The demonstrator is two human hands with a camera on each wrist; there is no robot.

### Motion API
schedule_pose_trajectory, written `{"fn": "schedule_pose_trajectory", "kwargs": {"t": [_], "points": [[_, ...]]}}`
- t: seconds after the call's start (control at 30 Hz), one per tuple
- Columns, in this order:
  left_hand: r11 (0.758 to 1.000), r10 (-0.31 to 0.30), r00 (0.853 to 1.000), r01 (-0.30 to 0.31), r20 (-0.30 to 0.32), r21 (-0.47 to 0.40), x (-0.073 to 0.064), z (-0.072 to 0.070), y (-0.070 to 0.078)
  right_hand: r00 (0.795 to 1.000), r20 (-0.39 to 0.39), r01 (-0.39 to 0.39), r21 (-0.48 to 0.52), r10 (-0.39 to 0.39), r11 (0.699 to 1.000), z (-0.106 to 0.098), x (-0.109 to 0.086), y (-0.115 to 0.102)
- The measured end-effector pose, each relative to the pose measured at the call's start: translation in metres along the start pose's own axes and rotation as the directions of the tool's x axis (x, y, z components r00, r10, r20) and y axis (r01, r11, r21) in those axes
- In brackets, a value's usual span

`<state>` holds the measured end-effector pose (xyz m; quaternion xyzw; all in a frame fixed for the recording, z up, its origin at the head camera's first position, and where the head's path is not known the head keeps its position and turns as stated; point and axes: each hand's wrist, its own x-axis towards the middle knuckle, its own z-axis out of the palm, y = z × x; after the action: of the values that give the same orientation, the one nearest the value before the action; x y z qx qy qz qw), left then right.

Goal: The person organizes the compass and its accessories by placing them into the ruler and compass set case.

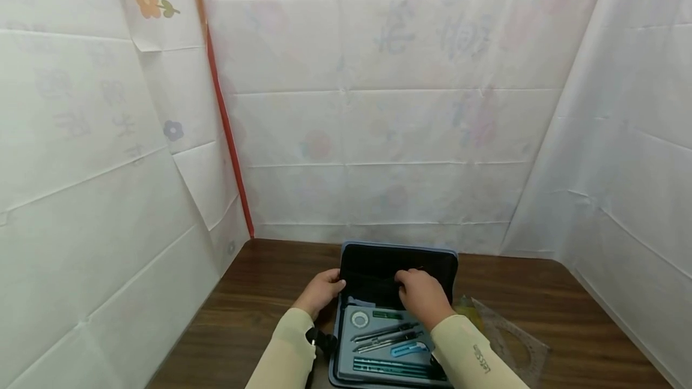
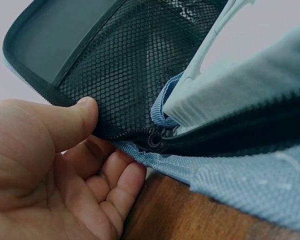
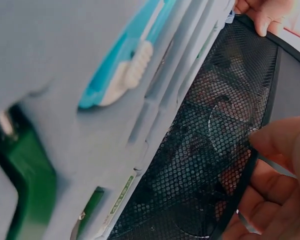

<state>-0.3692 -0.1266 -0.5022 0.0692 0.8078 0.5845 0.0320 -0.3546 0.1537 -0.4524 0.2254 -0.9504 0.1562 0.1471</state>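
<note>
An unzipped blue pencil case lies open, its black-lined lid [image 1: 373, 257] raised at the back. My left hand [image 1: 320, 293] pinches the lid's left edge, thumb on the inside and fingers behind, beside the black mesh pocket [image 2: 125, 65]. My right hand [image 3: 280, 175] grips the top band of that mesh pocket [image 3: 200, 130], thumb in front; some fingers show through the mesh. A clear, curved outline shows behind the mesh. In the grey tray [image 1: 348, 326] lie dark pens [image 1: 384, 336], a blue utility knife [image 1: 408, 349], green pencils [image 1: 394, 368] and a white ring [image 1: 359, 313].
To the right of the case, a clear set square [image 1: 535, 347] lies on the brown wooden table [image 1: 227, 323], with a yellowish item [image 1: 469, 311] next to it. White sheeting [image 1: 411, 197] hangs behind and at both sides. A red strip [image 1: 229, 137] runs down the left corner.
</note>
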Motion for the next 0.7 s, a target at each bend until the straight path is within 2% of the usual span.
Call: {"fn": "schedule_pose_trajectory", "kwargs": {"t": [0.27,0.47,0.6,0.7], "points": [[1.0,-0.003,1.0,0.003,0.005,0.006,-0.002,0.001,0.0,0.996,0.074,-0.057,0.16,0.046,0.985,-0.012,-0.012,0.0],[1.0,0.001,1.0,-0.001,0.018,0.004,-0.004,0.0,0.004,0.992,0.096,-0.103,0.229,0.082,0.968,-0.021,-0.026,0.001],[1.0,0.003,1.0,-0.003,0.013,0.004,-0.004,0.0,0.005,0.986,0.065,-0.168,0.301,0.156,0.939,-0.036,-0.039,0.007],[1.0,-0.003,1.0,0.003,0.009,0.004,-0.002,0.001,0.005,0.966,0.041,-0.253,0.335,0.254,0.908,-0.056,-0.053,0.018]]}}
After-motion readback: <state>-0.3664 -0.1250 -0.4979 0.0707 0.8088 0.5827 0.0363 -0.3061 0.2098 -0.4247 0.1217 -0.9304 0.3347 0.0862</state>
